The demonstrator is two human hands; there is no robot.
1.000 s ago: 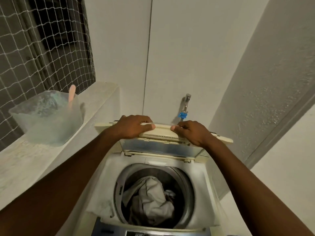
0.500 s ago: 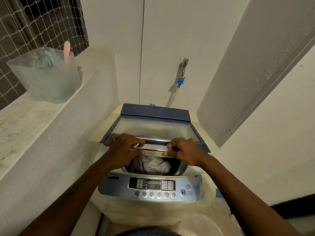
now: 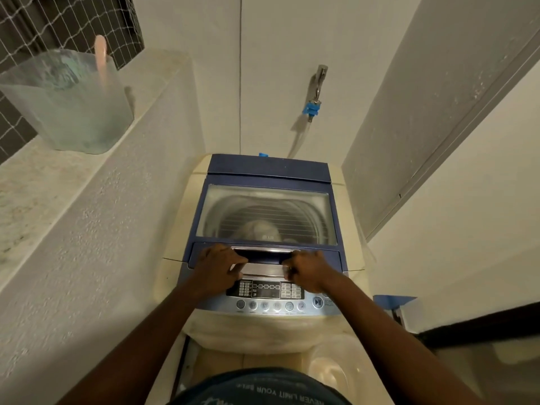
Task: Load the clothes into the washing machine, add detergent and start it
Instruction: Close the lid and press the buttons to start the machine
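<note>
The top-loading washing machine [image 3: 181, 217] stands in front of me with its blue-framed glass lid [image 3: 267, 211] lying flat and closed. Pale clothes [image 3: 257, 229] show dimly through the glass inside the drum. My left hand [image 3: 217, 270] and my right hand [image 3: 308, 271] both rest on the lid's silver front handle [image 3: 263, 252], fingers curled over its edge. Just below my hands lies the control panel [image 3: 266, 289] with a display, a row of round buttons and a start/pause button [image 3: 317, 302].
A translucent tub [image 3: 70, 103] with a pink stick in it sits on the stone ledge [image 3: 35, 185] at left. A wall tap [image 3: 318, 80] with a blue connector feeds a hose behind the machine. Walls close in on both sides.
The lid was upright and folded, then came down over the drum; now it lies flat and closed. Both hands followed it down to the front edge.
</note>
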